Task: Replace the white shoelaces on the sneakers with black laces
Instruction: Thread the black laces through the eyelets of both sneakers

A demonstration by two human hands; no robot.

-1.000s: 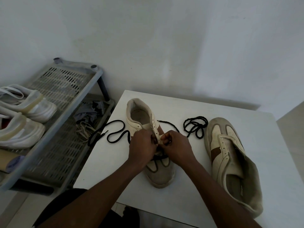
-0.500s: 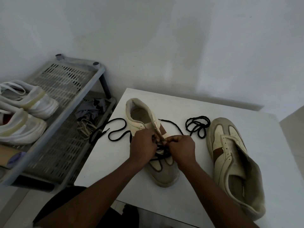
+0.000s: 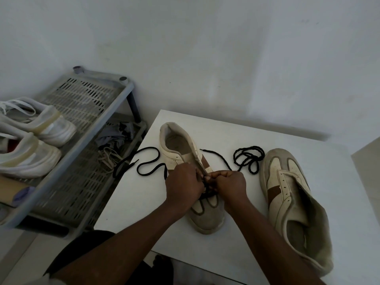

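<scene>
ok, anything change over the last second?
Barely. The right hand drew slightly rightward from the eyelet row, still pinching the black lace. The left hand still grips the sneaker at its middle eyelets. Nothing was let go. The spare black lace, second sneaker and table stayed put.

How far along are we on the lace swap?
Done: neither sneaker shows white laces; pale laces lie on the rack. In hand: left hand grips the left sneaker, right hand pinches its black lace at the lower eyelets, ends trailing. Remaining: finish that one, then lace the bare right sneaker with the coiled black lace.
</scene>
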